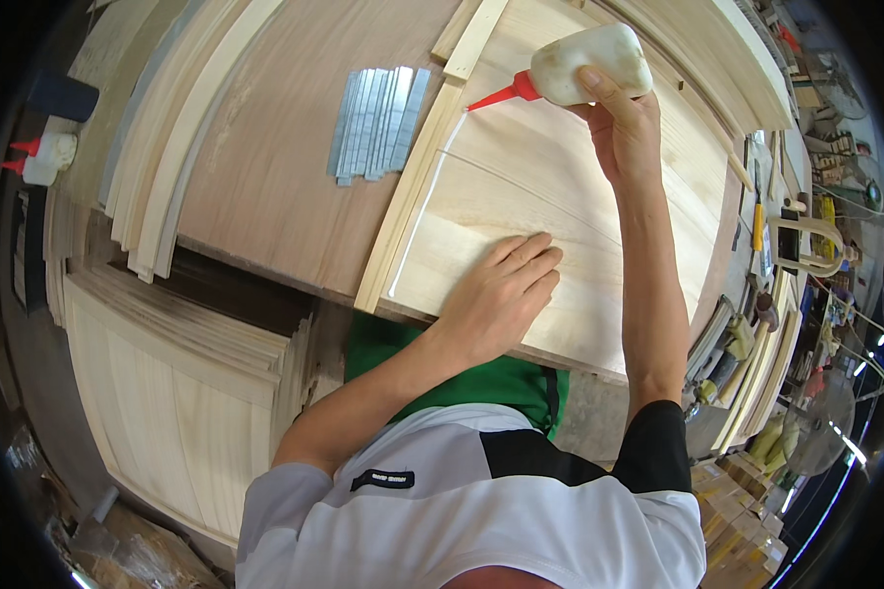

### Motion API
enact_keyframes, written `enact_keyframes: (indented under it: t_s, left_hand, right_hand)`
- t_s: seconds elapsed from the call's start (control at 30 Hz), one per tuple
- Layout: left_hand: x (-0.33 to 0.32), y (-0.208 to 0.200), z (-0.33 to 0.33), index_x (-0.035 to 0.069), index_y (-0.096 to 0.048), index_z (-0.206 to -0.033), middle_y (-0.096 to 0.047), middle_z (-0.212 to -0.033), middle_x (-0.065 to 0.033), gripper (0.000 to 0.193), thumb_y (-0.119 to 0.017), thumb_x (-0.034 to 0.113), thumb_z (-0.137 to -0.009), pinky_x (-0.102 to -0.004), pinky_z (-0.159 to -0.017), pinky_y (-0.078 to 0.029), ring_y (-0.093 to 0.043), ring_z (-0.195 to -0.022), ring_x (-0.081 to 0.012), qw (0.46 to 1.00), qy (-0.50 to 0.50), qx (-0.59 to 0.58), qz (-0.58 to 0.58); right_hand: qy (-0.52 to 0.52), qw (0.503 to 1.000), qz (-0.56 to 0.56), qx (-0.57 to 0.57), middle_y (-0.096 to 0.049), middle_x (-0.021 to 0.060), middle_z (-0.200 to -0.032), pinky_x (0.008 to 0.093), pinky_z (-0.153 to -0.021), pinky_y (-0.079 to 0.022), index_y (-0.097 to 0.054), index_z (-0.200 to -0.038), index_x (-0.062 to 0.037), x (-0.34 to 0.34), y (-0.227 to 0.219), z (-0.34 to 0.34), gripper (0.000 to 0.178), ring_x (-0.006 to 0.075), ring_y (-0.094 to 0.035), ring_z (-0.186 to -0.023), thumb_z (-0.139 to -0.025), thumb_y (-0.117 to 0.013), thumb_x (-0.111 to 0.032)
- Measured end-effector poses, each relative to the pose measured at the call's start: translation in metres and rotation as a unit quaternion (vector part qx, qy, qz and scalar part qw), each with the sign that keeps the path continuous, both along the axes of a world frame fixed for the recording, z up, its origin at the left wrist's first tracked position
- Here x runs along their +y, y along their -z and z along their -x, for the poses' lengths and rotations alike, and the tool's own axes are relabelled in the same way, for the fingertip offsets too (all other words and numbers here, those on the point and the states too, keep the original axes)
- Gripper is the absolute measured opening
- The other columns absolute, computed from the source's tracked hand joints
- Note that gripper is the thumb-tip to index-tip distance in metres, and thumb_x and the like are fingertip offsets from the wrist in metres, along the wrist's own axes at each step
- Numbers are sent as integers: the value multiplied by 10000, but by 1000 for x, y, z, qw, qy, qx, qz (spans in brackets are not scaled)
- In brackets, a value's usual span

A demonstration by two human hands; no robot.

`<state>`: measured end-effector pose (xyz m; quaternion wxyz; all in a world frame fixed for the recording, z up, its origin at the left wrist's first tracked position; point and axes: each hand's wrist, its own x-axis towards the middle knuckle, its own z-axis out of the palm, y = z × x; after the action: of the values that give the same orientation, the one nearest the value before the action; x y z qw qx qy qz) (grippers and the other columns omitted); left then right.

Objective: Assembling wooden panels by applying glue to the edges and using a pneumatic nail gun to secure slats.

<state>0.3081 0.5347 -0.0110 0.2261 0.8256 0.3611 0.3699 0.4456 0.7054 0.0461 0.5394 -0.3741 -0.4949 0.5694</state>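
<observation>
My right hand (627,128) is wrapped round a whitish squeeze glue bottle (581,57) with a red nozzle. The bottle is tilted, its tip pointing left and down at the panel's left side. A white bead of glue (420,211) runs along the left side of a pale wooden panel (550,182), beside a narrow wooden strip (403,211). Fingers slightly bent and nothing visible in them, my left hand (501,294) rests on the panel near its front edge. A shorter wooden piece (475,39) lies at the strip's far end.
Thin grey strips (378,123) lie in a bundle on the brown tabletop (265,147). Long boards (182,128) are stacked at the left, above piled panels (177,383). Two more red-tipped bottles (57,152) stand far left. Tools and a clamp (810,245) lie at the right.
</observation>
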Motion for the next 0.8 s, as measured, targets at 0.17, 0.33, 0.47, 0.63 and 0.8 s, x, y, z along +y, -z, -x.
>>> enact_keyframes:
  t_s: [0.17,0.33,0.47,0.63,0.8]
  left_hand:
    - [0,-2,1,-13,-621,-1007,-597,-1188,-136,254,-662,102,-784,-415,-1019,-378,-496,-1213,-294,1000,1,-2,28]
    - [2,-4,0,-3,-622,-1014,-597,-1194,-132,263,-673,104,-780,-424,-1011,-386,-501,-1215,-295,999,4,-1,39]
    - [4,-6,1,9,-626,-1010,-599,-1200,-120,255,-677,101,-778,-426,-1006,-393,-506,-1219,-287,999,6,5,54]
    - [6,-10,2,15,-634,-1010,-603,-1207,-114,239,-675,99,-790,-417,-1009,-394,-514,-1220,-277,997,13,15,69]
    - [6,-13,1,16,-648,-1038,-613,-1209,-108,261,-680,79,-787,-408,-1007,-402,-531,-1215,-277,996,9,4,87]
  right_hand:
    - [23,1000,-7,-4,-600,150,-1126,464,-865,-565,-494,-1230,33,28,3,-7,433,280,-611,-1051,-849,-669,-76]
    - [36,999,-30,-16,-598,150,-1122,445,-849,-569,-504,-1212,42,59,3,-15,434,270,-616,-1038,-847,-676,-116]
    - [58,997,-44,-33,-605,141,-1106,419,-824,-581,-508,-1202,49,84,3,-19,448,262,-633,-1001,-842,-688,-149]
    - [87,996,-22,-4,-644,114,-1036,419,-805,-564,-532,-1168,-17,108,-3,-19,348,255,-651,-955,-829,-606,-28]
    - [94,995,-20,7,-640,117,-1071,428,-826,-565,-506,-1210,-29,137,-2,-26,414,260,-648,-985,-813,-616,10]
